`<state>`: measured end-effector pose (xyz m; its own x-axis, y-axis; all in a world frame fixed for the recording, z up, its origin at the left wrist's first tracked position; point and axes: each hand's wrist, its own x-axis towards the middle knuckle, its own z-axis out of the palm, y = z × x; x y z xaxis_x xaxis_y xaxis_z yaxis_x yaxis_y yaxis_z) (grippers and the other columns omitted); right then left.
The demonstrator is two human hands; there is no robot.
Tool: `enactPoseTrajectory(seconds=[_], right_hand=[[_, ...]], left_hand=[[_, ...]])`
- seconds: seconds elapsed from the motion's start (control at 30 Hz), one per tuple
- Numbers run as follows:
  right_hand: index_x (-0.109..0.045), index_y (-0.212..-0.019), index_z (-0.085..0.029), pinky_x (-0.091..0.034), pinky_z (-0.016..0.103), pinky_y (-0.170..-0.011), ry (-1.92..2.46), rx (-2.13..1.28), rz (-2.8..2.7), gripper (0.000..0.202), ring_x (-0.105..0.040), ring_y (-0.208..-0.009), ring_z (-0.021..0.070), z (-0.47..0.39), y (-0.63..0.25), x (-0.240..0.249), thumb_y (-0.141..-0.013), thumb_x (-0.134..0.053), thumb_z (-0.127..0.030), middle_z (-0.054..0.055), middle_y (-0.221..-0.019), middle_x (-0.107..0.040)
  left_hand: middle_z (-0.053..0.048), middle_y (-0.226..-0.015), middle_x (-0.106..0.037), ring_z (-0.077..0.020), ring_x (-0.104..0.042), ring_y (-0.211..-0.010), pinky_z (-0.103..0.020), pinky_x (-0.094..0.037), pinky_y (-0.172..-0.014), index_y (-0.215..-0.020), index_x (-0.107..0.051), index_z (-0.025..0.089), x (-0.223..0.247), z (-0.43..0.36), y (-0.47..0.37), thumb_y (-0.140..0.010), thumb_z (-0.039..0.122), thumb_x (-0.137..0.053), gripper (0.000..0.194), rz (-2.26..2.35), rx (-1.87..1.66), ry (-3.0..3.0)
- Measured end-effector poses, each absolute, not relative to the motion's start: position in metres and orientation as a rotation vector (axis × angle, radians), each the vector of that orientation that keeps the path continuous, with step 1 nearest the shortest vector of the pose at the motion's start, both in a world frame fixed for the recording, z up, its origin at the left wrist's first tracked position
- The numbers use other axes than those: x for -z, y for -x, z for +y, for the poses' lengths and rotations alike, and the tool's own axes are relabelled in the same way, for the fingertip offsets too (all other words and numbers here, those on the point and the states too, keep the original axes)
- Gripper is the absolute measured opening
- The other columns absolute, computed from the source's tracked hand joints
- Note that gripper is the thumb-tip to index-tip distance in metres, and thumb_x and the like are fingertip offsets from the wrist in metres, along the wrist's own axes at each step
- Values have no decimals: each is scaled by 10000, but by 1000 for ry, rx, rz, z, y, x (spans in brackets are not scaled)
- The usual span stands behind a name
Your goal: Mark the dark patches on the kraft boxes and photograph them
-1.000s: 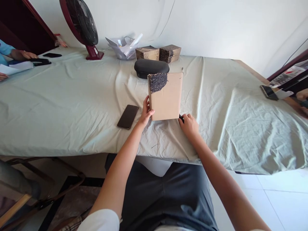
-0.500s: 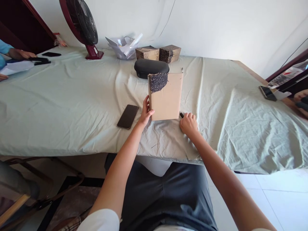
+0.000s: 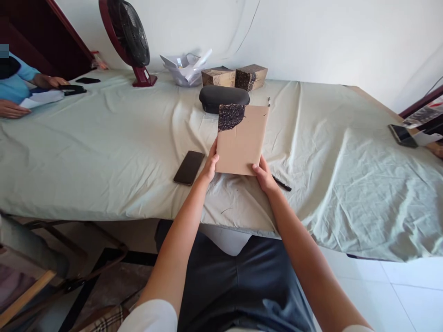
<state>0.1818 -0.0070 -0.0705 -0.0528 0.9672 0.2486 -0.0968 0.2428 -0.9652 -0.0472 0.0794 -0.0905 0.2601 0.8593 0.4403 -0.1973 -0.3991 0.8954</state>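
A tan cardboard box (image 3: 240, 147) with a dark scribbled patch (image 3: 231, 116) at its upper left corner is held between both hands. My left hand (image 3: 210, 162) grips its left edge near the bottom, thumb on the front. At the lower right corner, my right hand (image 3: 264, 173) grips the box, thumb on its face. A black pen (image 3: 282, 183) lies on the cloth just right of my right hand. Left of my left hand lies a dark phone (image 3: 188, 168). Behind the box is a black oval case (image 3: 224, 98).
Two patterned boxes (image 3: 218, 77) and a clear plastic basin (image 3: 185, 76) stand by the wall, beside a dark red fan (image 3: 143, 76). A person's hands (image 3: 14, 109) hold papers at the far left. Another phone (image 3: 402, 136) lies at the right.
My right hand has let go of the black pen, which now lies on the cloth, and has taken hold of the box's lower right corner. The view has shifted slightly left.
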Motion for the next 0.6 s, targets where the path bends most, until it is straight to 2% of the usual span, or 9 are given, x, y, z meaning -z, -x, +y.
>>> enactPoseTrajectory(seconds=[0.1, 0.23, 0.43, 0.6], right_hand=[[-368, -1648, -316, -389, 541, -1290, 960, -1070, -1264, 967, -473, -1553, 347, -7, -185, 72, -831, -712, -700, 66, -1663, -528], [-359, -1638, -275, -424, 570, -1251, 1112, -1001, -1301, 1050, -521, -1497, 373, -8, -188, 67, -786, -666, -806, 106, -1641, -544], [-315, -1654, -297, -388, 573, -1275, 1150, -899, -1380, 1055, -450, -1543, 363, -18, -179, 65, -809, -627, -846, 101, -1697, -451], [-323, -1652, -307, -303, 582, -1313, 1168, -802, -1450, 995, -436, -1539, 359, -23, -178, 69, -850, -667, -785, 112, -1644, -502]], left_hand=[[-111, -1515, -655, -327, -565, -1461, -496, -509, -1129, -1461, -608, 291, 92, 86, 49, -956, 844, -278, 819, 781, -1335, -1491], [-154, -1302, -761, -303, -702, -1225, -434, -563, -958, -1278, -725, 223, 87, 88, 53, -958, 843, -267, 835, 971, -1436, -1522], [-134, -1156, -745, -243, -708, -1139, -386, -531, -1046, -1146, -708, 194, 73, 86, 71, -1047, 611, -336, 568, 1416, -1621, -1579], [-105, -1044, -723, -226, -714, -1064, -352, -555, -988, -1094, -664, 189, 72, 90, 80, -1066, 425, -292, 442, 1684, -1660, -1391]])
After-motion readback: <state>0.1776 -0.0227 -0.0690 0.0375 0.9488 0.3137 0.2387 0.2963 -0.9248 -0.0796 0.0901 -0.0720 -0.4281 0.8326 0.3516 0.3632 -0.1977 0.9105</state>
